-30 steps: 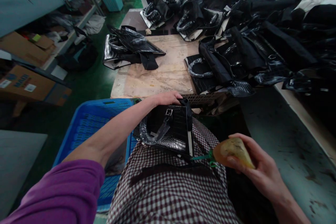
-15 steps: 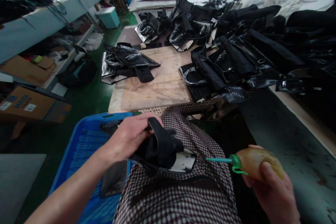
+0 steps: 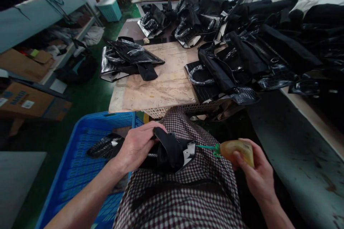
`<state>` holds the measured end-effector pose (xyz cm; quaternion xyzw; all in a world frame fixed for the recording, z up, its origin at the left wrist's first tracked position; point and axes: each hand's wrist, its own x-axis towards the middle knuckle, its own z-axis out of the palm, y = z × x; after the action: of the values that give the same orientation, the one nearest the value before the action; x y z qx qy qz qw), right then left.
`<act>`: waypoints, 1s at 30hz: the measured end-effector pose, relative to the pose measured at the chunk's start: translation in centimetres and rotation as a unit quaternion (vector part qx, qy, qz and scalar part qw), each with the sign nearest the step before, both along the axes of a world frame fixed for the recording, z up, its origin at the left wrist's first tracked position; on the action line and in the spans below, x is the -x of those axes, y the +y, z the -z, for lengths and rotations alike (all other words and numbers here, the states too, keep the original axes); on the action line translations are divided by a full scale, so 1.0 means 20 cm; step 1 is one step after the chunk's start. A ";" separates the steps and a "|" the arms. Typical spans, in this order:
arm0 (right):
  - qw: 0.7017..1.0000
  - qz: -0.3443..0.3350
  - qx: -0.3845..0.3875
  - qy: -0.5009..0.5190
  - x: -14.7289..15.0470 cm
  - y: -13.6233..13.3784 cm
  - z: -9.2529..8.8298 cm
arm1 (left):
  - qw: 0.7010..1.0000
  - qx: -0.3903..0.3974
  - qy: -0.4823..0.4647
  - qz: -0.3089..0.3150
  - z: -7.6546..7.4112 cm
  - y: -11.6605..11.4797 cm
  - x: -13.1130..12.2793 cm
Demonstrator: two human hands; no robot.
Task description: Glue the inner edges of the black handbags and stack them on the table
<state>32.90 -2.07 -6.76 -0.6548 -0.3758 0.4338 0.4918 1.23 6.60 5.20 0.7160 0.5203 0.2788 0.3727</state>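
My left hand [image 3: 139,145] is closed on a black bag piece [image 3: 170,152] with a folded fabric part and a pale, dark-spotted inner face at its right end. The piece rests over my lap on a checked apron [image 3: 188,200]. In my right hand [image 3: 254,166] is a yellowish glue bottle [image 3: 233,151], held on its side. Its green cap carries a long thin nozzle [image 3: 205,147], which points left with its tip at or very near the pale end; whether they touch I cannot tell.
A blue plastic crate [image 3: 77,143] stands at my left with dark pieces in it. Ahead is a wooden board [image 3: 163,89] bearing a black bag piece [image 3: 129,59]. Many more black bags [image 3: 223,64] are heaped to the right. Cardboard boxes [image 3: 29,100] sit at far left.
My right hand has brought the glue bottle left, its nozzle now at the bag piece's pale end. The left hand has turned the piece slightly, and more of the crate's dark contents shows.
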 end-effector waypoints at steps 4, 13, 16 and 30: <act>0.999 -0.017 0.006 -0.034 0.03 0.07 0.04 | 1.000 -0.003 -0.008 -0.005 0.00 -0.01 0.00; 0.996 -0.011 0.013 -0.087 0.00 0.07 0.06 | 0.991 -0.091 0.075 0.060 0.05 -0.07 0.04; 0.999 -0.002 0.026 -0.037 -0.01 0.06 0.04 | 0.988 -0.107 0.086 0.073 0.07 -0.09 0.04; 0.996 -0.063 0.063 0.004 0.00 0.12 0.08 | 0.970 -0.180 0.088 0.134 0.09 -0.12 0.04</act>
<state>32.97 0.42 -8.32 -0.6579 -0.3865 0.4888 0.4230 0.48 4.20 3.49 0.8563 0.3916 0.2514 0.2241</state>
